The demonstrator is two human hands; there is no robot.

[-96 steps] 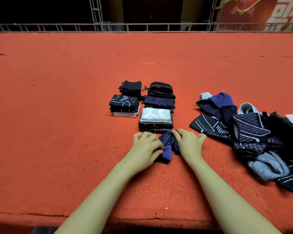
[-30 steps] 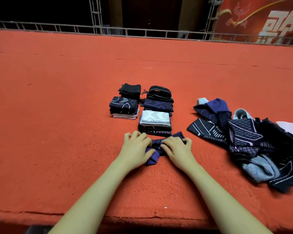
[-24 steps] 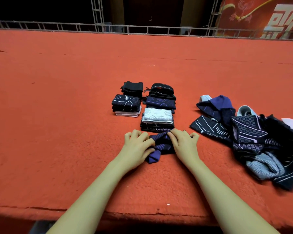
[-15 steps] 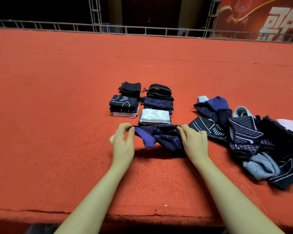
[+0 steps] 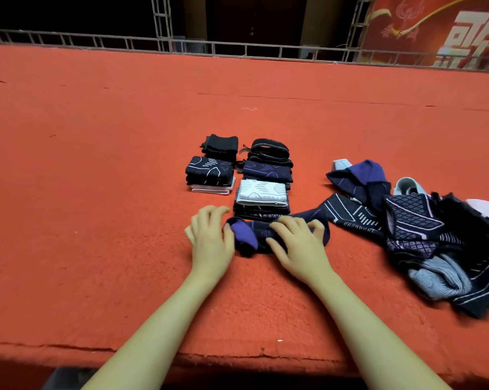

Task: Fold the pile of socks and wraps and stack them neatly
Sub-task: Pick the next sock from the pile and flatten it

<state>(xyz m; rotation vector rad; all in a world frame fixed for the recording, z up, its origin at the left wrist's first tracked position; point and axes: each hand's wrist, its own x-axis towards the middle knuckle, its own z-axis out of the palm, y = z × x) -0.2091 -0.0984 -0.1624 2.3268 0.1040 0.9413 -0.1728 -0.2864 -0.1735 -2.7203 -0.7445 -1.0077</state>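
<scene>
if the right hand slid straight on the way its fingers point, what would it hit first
Probably the nearest folded stack, topped by a white sock: the right hand rests on the purple sock, fingers pointing up-left toward it.

An orange-red felt-covered surface (image 5: 102,170) fills most of the view, its near edge frayed. Along its far side runs a grey metal truss railing (image 5: 237,49). Beyond that it is dark, with a red banner (image 5: 435,26) bearing pale characters at the upper right.
</scene>
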